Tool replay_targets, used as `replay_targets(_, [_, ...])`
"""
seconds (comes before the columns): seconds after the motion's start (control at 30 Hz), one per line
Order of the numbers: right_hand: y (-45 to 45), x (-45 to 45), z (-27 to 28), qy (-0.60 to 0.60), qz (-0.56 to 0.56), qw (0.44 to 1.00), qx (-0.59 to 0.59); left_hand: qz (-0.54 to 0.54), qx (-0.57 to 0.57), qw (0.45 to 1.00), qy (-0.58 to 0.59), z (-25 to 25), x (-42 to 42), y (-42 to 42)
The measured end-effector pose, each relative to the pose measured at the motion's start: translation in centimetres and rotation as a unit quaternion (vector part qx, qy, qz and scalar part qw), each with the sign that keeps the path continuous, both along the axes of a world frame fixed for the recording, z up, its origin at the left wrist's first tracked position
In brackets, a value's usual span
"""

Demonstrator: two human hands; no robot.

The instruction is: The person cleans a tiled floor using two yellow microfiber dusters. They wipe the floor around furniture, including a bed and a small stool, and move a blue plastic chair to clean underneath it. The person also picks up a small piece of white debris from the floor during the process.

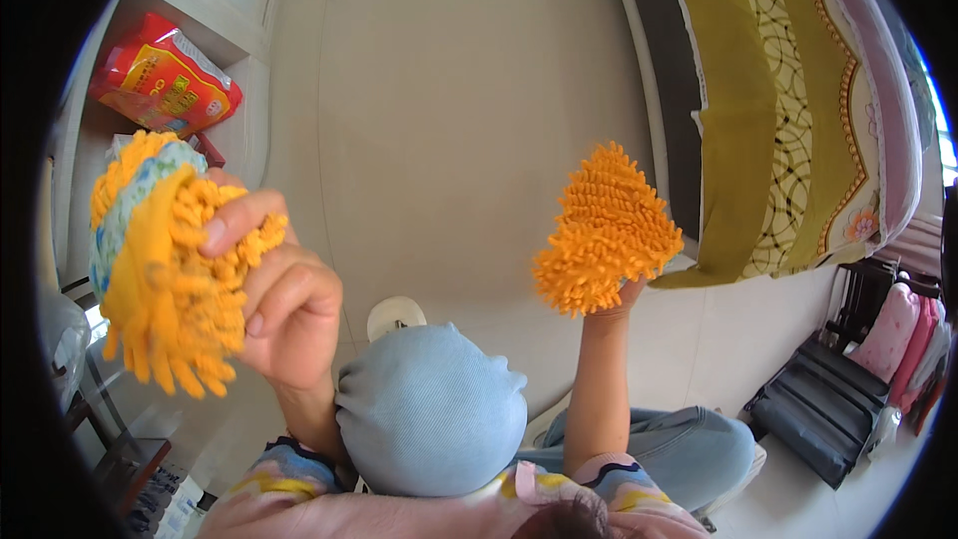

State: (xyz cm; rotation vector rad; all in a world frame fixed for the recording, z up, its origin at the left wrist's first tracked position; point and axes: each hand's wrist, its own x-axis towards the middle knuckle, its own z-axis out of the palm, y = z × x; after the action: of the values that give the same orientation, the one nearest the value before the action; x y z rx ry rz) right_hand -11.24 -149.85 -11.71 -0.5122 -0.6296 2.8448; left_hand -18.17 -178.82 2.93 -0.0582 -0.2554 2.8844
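Between the thumb and bent fingers of my left hand (pixel 296 299) is an orange chenille microfibre piece (pixel 168 254), held up at the left. Thick loops hang from it, and a blue-green flowered fabric band runs across it. A second orange chenille piece (pixel 610 232), roughly triangular, covers most of my right hand (pixel 623 301); only the edge of the hand near the wrist shows. My right fingers are hidden, so I cannot tell whether they are inside it or behind it. The two pieces are well apart.
My bent knee (pixel 434 408) in light denim is between my arms. A bed with an olive patterned cover (pixel 737 120) stands at the right. A red packet (pixel 176 82) sits in a shelf recess at the left. Black luggage (pixel 819 404) and hanging clothes (pixel 891 337) are at the lower right.
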Motion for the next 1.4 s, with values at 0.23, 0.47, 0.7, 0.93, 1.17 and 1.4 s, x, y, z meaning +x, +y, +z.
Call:
replay_targets(0.23, [1.2,1.8,-0.6,0.047,0.019,0.998,0.039,-0.030,0.018,0.999,0.023,-1.9,-0.7,-0.1])
replay_targets(0.47, [-0.3,-0.3,-0.9,0.027,0.016,1.000,-0.004,-0.009,-0.048,0.998,-0.047,-5.8,-0.5,-0.8])
replay_targets(0.7, [0.0,-1.5,-0.9,-0.006,0.057,0.998,-0.007,-0.021,-0.103,0.984,-0.146,-9.2,1.0,-0.8])
replay_targets(0.93, [-0.9,-4.2,-1.5,-0.014,0.114,0.993,-0.009,-0.026,-0.263,0.917,-0.299,-9.3,3.3,-3.2])
replay_targets(1.17, [-0.7,-9.9,-1.4,0.084,0.152,0.983,-0.058,0.042,-0.446,0.796,-0.406,-9.4,10.5,-5.2])
replay_targets(1.4, [-0.6,-10.9,-0.2,0.145,0.180,0.965,-0.125,0.213,-0.525,0.653,-0.502,-2.9,21.6,-8.6])
